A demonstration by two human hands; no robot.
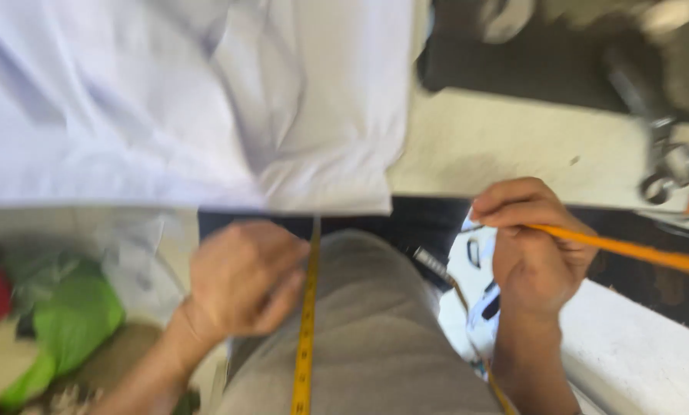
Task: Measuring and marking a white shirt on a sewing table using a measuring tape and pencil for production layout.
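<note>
Hands: right hand (533,257) grips an orange pencil (629,250), left hand (241,280) loosely curled beside a yellow tape measure (306,338).

A cloth (198,100) lies spread over the counter (506,146), covering its left part. A measuring tape (306,330) hangs down the person's front, between the left hand (241,280) and the right hand (533,246), which holds a pencil (629,250). Far right on the counter lie what seem to be scissors (667,165).

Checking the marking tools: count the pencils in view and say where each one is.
1: an orange pencil in the right hand, pointing right. The picture is blurred, so others may be hidden.
</note>
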